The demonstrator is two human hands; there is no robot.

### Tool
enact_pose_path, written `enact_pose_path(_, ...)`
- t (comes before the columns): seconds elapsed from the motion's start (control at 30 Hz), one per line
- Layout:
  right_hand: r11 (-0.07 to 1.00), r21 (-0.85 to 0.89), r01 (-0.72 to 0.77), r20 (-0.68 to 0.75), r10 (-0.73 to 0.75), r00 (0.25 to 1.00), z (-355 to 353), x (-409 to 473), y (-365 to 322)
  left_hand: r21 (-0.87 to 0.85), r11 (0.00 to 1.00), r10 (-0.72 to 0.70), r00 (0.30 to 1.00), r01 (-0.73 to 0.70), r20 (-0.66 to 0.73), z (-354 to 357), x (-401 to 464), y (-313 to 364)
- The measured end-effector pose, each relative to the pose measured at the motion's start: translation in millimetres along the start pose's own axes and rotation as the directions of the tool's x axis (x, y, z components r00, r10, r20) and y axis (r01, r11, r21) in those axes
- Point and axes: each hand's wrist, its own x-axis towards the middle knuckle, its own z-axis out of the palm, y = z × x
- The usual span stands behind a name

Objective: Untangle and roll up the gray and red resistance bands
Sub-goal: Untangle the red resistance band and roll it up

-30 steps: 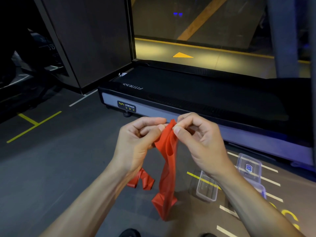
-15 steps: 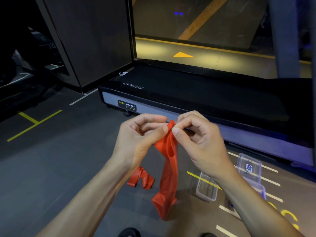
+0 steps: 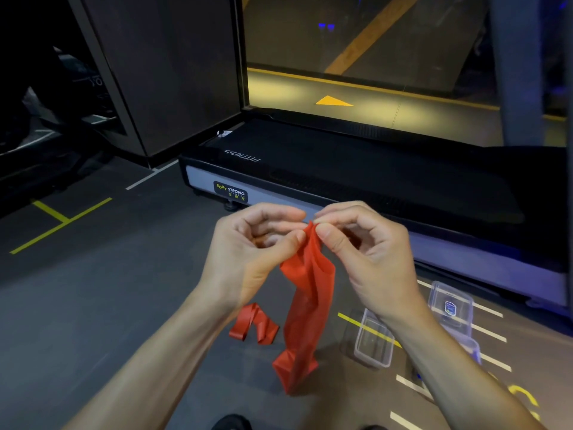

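Note:
The red resistance band hangs from my two hands in front of me, folded and creased, its lower end bunched near the floor. My left hand pinches the band's top edge between thumb and fingers. My right hand pinches the same top edge right beside it, fingertips almost touching. A trailing part of the red band lies twisted on the floor under my left wrist. No gray band is in view.
A black treadmill with a grey side rail stands just beyond my hands. Clear plastic boxes and a lid sit on the floor at the right. Yellow and white floor lines run left and right. A dark pillar rises at the back left.
My hands have eased slightly apart at the band's top edge, and the band's upper part has spread a little wider. The floor piece has not moved.

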Motion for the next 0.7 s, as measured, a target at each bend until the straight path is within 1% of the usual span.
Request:
enact_pose_path(0.2,0.994,-0.107,0.029,-0.023,-0.032,0.999,-2.6,0.3,-1.2,0.025,1.0,0.016,1.0,-0.017,0.019,-0.8,-1.5,2.4)
enact_pose_path(0.4,0.989,-0.14,0.045,-0.023,-0.049,0.999,-4.3,0.1,-0.6,0.062,0.998,0.02,0.998,-0.024,0.059,-3.1,-2.4,4.0)
enact_pose_path(0.7,0.994,-0.107,0.001,0.128,0.012,0.992,-12.0,2.3,3.2,0.114,0.993,0.021,0.99,-0.037,0.141,-3.9,-3.4,9.1)
